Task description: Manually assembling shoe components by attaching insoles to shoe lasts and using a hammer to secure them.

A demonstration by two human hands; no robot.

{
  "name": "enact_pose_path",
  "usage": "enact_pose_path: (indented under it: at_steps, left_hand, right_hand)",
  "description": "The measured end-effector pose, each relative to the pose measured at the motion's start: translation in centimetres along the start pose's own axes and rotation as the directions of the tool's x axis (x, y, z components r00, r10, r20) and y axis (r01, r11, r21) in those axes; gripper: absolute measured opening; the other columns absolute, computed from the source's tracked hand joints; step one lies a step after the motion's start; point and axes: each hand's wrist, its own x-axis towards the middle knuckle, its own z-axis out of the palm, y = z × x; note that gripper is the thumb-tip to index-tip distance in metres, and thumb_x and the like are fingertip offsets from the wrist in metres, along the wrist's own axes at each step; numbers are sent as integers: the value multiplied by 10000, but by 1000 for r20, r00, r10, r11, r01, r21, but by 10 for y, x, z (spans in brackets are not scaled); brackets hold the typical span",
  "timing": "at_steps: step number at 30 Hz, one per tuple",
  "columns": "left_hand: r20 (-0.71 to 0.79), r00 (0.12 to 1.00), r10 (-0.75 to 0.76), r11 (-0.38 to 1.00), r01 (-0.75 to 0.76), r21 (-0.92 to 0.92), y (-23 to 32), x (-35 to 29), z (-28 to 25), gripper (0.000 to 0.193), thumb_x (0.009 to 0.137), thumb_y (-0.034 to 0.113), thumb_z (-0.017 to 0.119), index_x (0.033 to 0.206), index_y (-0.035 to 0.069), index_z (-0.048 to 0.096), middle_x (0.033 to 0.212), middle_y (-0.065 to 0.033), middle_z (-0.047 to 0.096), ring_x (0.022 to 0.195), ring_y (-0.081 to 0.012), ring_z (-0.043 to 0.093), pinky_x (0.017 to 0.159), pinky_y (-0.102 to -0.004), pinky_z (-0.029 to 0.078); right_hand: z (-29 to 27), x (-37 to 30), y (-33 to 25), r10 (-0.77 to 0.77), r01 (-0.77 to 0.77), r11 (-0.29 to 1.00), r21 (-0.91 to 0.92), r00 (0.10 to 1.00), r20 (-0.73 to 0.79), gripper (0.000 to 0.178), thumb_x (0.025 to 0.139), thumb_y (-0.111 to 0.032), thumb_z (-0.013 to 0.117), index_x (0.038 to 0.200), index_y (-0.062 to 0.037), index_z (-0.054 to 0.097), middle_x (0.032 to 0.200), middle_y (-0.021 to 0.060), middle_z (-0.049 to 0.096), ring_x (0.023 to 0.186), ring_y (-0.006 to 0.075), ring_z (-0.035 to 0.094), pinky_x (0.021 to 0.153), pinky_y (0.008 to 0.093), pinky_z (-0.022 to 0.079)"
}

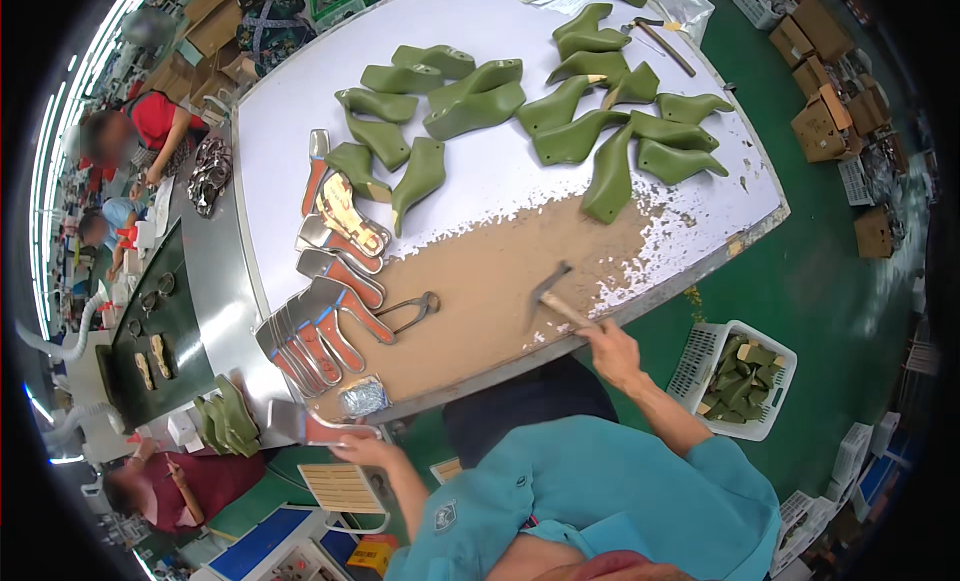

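Observation:
My right hand [612,351] is closed round the wooden handle of a hammer [566,310], whose dark head is over the brown, worn part of the table near its front edge. Off the table's left front corner, my left hand [366,452] grips one end of a shoe insole [322,432] with a reddish face and silvery rim. Similar insoles [318,326] lie overlapped in a row along the table's left side. Beside them are metal pincers [418,307] and a small clear bag [364,396] with greyish contents. Several green shoe lasts [478,103] lie across the far half.
The white-covered table [290,111] has a peeled, brown front area. Another hammer [668,49] rests at the far right. On the floor to the right stands a white crate [700,356] of green lasts. More lasts [228,418] stand at left, near a co-worker in dark red [205,486].

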Motion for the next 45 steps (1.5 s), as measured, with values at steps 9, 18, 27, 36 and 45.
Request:
enact_pose_path:
  at_steps: [9,18,27,36,45]
  left_hand:
    - [310,946,-91,988,126,-94,40,-153,90,421,974,208,463,1337,20,362,1102,-112,551,752,-192,586,618,-299,493]
    - [311,950,-5,999,15,-32,44,-183,111,395,979,196,450,1326,25,372,1008,-108,586,676,-182,590,577,-316,508]
    - [390,921,14,994,-54,91,64,-198,124,423,970,222,477,1332,20,392,990,-113,622,653,-160,607,582,-280,510]
    - [457,878,-140,987,89,132,47,-223,149,397,974,223,474,1299,1,428,950,-86,617,672,-162,618,611,-290,532]
    - [763,631,-139,990,73,120,42,-241,161,430,973,217,472,1325,-19,399,1007,-116,620,722,-155,608,646,-298,526]
  right_hand:
    - [-99,16,166,359,-437,899,31,693,-625,228,878,-60,525,1095,-122,561,1018,125,557,937,340,577,762,414,467]
    - [-188,172,292,399,-601,791,-119,652,-645,443,904,-361,505,1261,-100,488,1137,180,577,1023,380,558,858,500,428]
    - [-224,406,366,777,-706,626,331,604,-181,1144,675,-845,455,1259,139,469,1315,283,476,1241,373,453,1046,399,325]
    - [-193,388,383,760,-650,588,482,648,-52,894,751,-633,627,1258,88,482,1247,228,543,1165,328,513,991,362,382]
    - [-102,303,170,572,-596,803,9,765,-294,518,940,-491,342,1242,-134,563,1219,209,560,1164,431,452,979,532,342]
